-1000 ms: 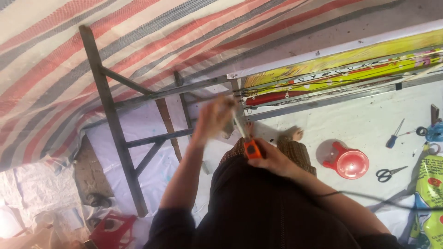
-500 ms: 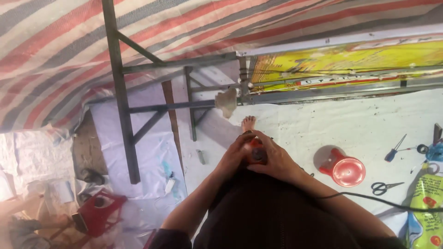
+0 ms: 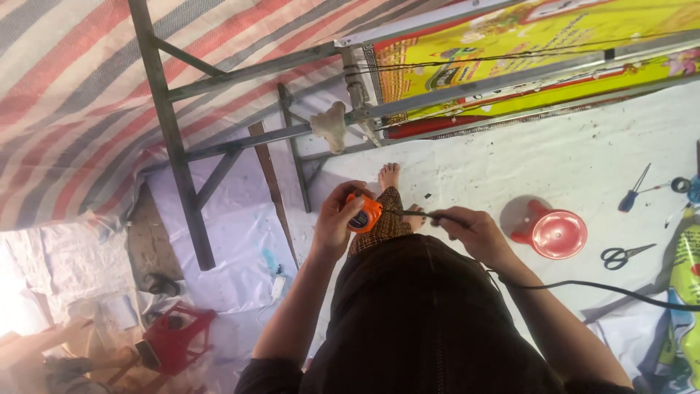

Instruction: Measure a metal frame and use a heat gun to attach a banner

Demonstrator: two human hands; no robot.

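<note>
**Pulling the tape out, standing on the white sheet**

While the left hand [image 3: 337,219] grips the orange tape measure [image 3: 364,213] in front of the waist, the right hand [image 3: 470,228] pinches the dark blade [image 3: 415,213] drawn out sideways. I'd say keep that blade level and taut, no sag. Signs: a long yellow banner [image 3: 539,44] with a red strip lies under the metal frame [image 3: 240,73]; a yellow-green package [image 3: 685,292] sits at the right edge.

Bare white sheet [image 3: 510,160] lies open ahead; the metal frame [image 3: 240,142] blocks the left.
</note>
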